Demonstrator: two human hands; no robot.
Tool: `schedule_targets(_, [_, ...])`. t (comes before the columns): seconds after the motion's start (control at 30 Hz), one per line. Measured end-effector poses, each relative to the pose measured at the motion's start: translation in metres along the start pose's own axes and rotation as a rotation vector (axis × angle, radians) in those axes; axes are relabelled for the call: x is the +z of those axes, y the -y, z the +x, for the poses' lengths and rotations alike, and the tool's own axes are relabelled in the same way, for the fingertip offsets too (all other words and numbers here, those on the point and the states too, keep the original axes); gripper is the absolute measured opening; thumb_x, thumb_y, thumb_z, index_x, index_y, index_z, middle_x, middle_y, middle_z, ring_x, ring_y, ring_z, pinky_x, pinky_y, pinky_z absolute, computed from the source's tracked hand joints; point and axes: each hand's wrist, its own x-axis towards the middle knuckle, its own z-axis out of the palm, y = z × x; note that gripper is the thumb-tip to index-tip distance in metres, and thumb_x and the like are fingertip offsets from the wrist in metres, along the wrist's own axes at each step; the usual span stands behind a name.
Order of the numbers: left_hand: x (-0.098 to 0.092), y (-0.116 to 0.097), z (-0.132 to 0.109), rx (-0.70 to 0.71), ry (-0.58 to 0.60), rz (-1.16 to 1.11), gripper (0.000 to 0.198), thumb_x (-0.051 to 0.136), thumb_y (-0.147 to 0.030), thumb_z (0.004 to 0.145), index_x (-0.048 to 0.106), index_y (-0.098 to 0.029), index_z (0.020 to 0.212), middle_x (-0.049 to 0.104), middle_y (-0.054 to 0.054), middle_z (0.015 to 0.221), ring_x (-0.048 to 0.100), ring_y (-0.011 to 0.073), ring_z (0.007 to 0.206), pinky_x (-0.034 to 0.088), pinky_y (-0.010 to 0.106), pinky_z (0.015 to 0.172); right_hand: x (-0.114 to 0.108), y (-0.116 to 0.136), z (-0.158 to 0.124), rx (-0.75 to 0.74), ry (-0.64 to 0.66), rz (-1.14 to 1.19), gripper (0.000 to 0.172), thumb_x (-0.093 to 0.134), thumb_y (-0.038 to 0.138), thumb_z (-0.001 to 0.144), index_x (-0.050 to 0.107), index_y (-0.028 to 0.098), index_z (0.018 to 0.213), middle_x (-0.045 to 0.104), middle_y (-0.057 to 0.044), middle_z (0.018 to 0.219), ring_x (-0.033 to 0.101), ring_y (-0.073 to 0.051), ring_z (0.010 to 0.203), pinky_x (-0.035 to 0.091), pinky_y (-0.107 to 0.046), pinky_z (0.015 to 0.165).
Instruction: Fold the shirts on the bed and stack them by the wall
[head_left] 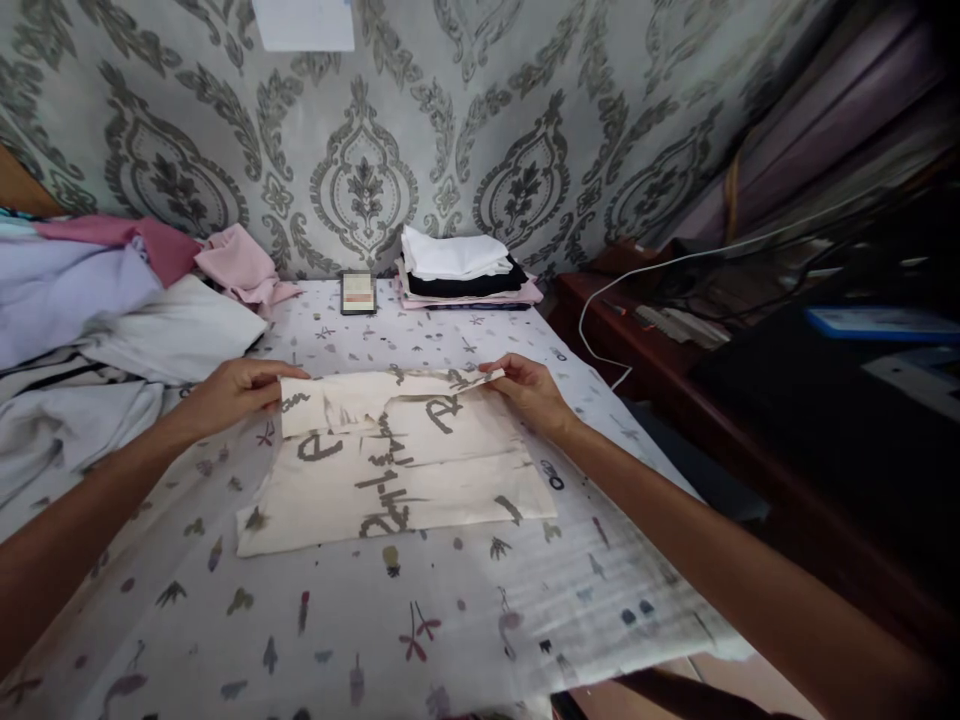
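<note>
A cream garment (420, 480) with dark lettering lies flat in the middle of the patterned bed sheet (375, 620). Its far edge is lifted and folded toward me. My left hand (240, 390) pinches the left end of that folded edge. My right hand (529, 388) pinches the right end. Both hands are closed on the cloth, and both arms reach in from the near corners.
A heap of unfolded clothes (112, 310), pink, lilac and white, lies at the left. A folded stack (461, 268) sits against the wallpapered wall, a phone (358, 292) beside it. A dark wooden table (675, 340) with a white cable stands to the right.
</note>
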Motion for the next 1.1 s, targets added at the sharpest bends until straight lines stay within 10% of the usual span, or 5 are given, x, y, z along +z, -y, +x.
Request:
schedule_targets(0.27, [0.028, -0.003, -0.01, -0.223, -0.04, -0.559, 0.034, 0.067, -0.049, 0.077, 0.072, -0.02, 0.094, 0.072, 0.006, 0.089, 0.069, 0.0216, 0.084, 0.056, 0.032, 0.075, -0.005, 0.001, -0.002, -0.044, 0.082, -0.084, 0.017, 0.067, 0.028, 0.065, 0.067, 0.021, 0.081, 0.074, -0.008, 0.114, 0.067, -0.025, 0.108, 0.053, -0.039, 0.089])
schedule_targets(0.6, [0.033, -0.02, -0.015, -0.326, -0.188, -0.72, 0.037, 0.08, -0.023, 0.056, 0.064, -0.019, 0.089, 0.061, -0.002, 0.073, 0.058, 0.0108, 0.058, 0.046, 0.02, 0.049, -0.004, 0.005, 0.002, 0.124, 0.018, -0.086, 0.04, 0.08, 0.054, 0.063, 0.073, 0.019, 0.081, 0.074, -0.007, 0.084, 0.066, -0.02, 0.075, 0.054, -0.034, 0.068])
schedule_targets(0.77, [0.032, -0.013, -0.024, -0.479, -0.053, -0.667, 0.035, 0.075, -0.016, 0.059, 0.065, -0.017, 0.092, 0.054, -0.005, 0.063, 0.044, 0.0051, 0.045, 0.039, 0.018, 0.043, -0.005, 0.001, 0.002, 0.03, 0.076, -0.298, 0.024, 0.075, 0.038, 0.067, 0.074, 0.021, 0.084, 0.075, -0.005, 0.09, 0.066, -0.02, 0.082, 0.053, -0.033, 0.073])
schedule_targets(1.1, [0.034, -0.009, -0.029, -0.349, 0.008, -0.332, 0.052, 0.069, -0.027, 0.065, 0.064, -0.021, 0.117, 0.049, -0.006, 0.068, 0.041, 0.0077, 0.043, 0.03, 0.022, 0.039, -0.006, 0.009, -0.007, -0.255, 0.194, -0.763, 0.019, 0.061, 0.022, 0.076, 0.076, 0.023, 0.088, 0.069, -0.007, 0.116, 0.067, -0.022, 0.089, 0.052, -0.035, 0.075])
